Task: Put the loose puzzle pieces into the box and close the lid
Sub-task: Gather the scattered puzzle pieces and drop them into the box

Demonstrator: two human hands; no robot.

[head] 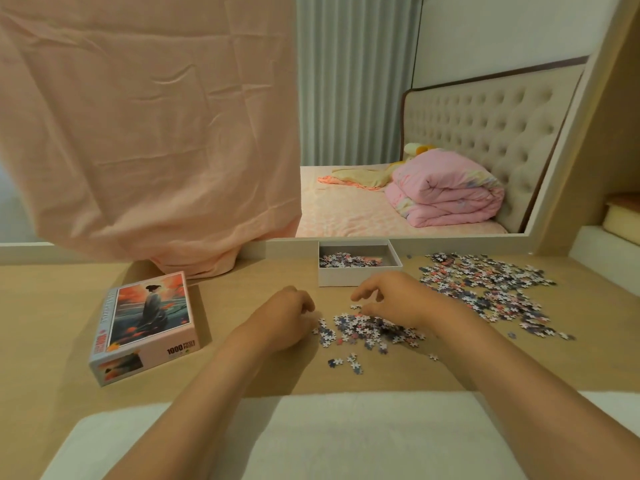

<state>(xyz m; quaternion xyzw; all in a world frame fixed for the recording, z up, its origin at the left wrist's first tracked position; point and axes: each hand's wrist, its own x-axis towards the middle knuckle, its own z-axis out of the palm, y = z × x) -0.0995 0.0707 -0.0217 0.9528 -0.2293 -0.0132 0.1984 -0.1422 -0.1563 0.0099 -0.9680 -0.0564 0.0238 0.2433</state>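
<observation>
A white open box [360, 277] stands at the back of the wooden desk with some puzzle pieces inside. Its pink lid [149, 323], printed with a figure in a robe, lies flat to the left. A small pile of loose pieces [367, 330] lies in front of the box, and a larger spread of loose pieces [491, 285] covers the right. My left hand [287, 315] rests at the small pile's left edge, fingers curled under and hidden. My right hand [391, 299] hovers over the pile's far side, bent fingertips touching pieces.
A big mirror leans behind the desk, partly draped with a peach cloth [149, 133] that reaches the desktop behind the lid. A white cushion edge [329, 427] lies at the near side. Bare desk shows between lid and pile.
</observation>
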